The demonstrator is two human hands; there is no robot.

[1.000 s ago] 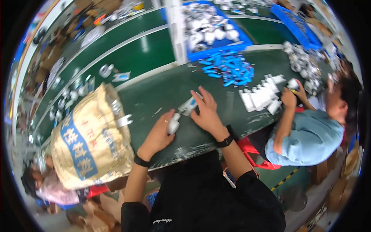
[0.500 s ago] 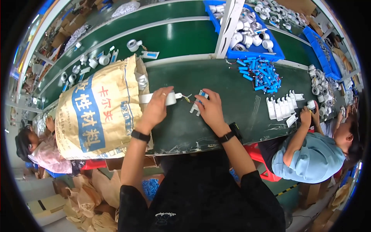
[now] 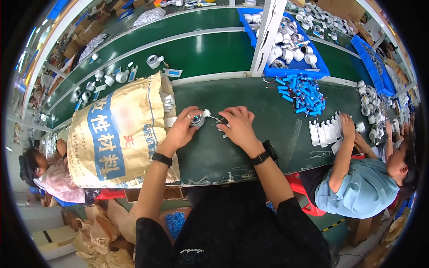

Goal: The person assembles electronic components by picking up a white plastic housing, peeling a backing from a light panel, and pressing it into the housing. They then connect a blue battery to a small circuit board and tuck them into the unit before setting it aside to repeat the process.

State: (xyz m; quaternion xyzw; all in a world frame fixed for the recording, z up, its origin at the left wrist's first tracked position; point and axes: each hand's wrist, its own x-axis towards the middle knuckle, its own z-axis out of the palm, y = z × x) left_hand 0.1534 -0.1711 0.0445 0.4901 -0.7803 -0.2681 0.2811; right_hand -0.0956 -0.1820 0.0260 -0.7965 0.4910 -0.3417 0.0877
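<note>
Your left hand is now gripping the small round white part beside the sack on the counter, having drawn back from the sack mouth, while your right hand, fingers loosely spread, is pinching its wire lead.

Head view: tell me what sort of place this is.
Probably a factory assembly line: a long green workbench, blue bins of white parts, a pile of blue parts, and a co-worker beside the person, whose left hand holds a small round part.

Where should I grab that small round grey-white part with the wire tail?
Probably by the rim of the small round grey-white part, coming from the left, as the left hand does. Its thin wire tail runs right toward the right hand, so that side is taken.
</note>
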